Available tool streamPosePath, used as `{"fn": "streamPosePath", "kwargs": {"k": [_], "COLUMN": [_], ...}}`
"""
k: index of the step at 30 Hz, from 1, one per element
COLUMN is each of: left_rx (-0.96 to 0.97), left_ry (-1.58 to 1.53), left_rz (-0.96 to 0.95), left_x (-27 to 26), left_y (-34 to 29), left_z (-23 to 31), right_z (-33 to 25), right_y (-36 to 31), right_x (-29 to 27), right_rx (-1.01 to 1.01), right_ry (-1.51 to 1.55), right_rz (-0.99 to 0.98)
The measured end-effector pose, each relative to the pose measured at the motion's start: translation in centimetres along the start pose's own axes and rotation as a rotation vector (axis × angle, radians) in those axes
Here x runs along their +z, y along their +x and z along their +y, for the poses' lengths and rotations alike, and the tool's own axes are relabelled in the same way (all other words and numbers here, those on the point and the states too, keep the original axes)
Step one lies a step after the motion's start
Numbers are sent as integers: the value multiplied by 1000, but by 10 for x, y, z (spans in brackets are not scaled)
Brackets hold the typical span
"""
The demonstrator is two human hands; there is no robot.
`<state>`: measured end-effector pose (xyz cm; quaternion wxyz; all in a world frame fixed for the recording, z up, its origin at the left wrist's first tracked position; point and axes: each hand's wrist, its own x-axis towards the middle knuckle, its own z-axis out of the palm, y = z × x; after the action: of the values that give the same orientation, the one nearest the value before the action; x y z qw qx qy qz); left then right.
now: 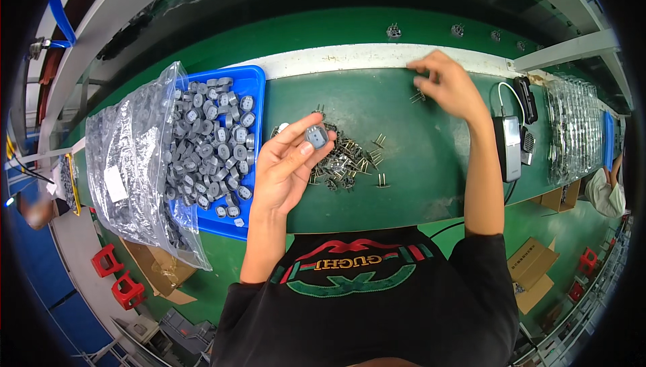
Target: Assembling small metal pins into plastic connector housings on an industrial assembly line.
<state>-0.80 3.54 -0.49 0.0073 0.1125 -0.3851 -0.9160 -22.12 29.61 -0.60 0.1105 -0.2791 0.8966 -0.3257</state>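
The round pieces [223,152] are grey, the tray [254,84] blue, the tabletop [424,151] green.

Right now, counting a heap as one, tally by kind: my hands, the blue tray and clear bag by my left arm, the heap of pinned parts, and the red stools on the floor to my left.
Hands, left hand and right hand: 2
Blue tray: 1
Clear plastic bag: 1
Heap of pinned parts: 1
Red stools: 2
Total: 7

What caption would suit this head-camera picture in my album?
Left hand holds a round grey part near a pile of small pronged parts, while the right hand hovers over the green bench.
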Motion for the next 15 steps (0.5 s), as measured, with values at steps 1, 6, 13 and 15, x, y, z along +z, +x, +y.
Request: {"fn": "streamPosePath", "kwargs": {"k": [1, 6, 13, 15], "left_rx": [-8, -27, 146, 150], "left_ry": [-25, -52, 226, 247], "left_rz": [-14, -91, -47, -44], "left_x": [0, 9, 27, 32], "left_y": [3, 11, 7, 4], "left_z": [-2, -7, -13, -11], "right_z": [-3, -3, -82, -102], "right_y": [-14, -44, -76, -73], "right_x": [2, 13, 22, 28], "right_rx": [6, -19, -206, -282], "right_ry": [-22, -21, 635, 619], "right_rz": [-29, 18, 181, 268]}}
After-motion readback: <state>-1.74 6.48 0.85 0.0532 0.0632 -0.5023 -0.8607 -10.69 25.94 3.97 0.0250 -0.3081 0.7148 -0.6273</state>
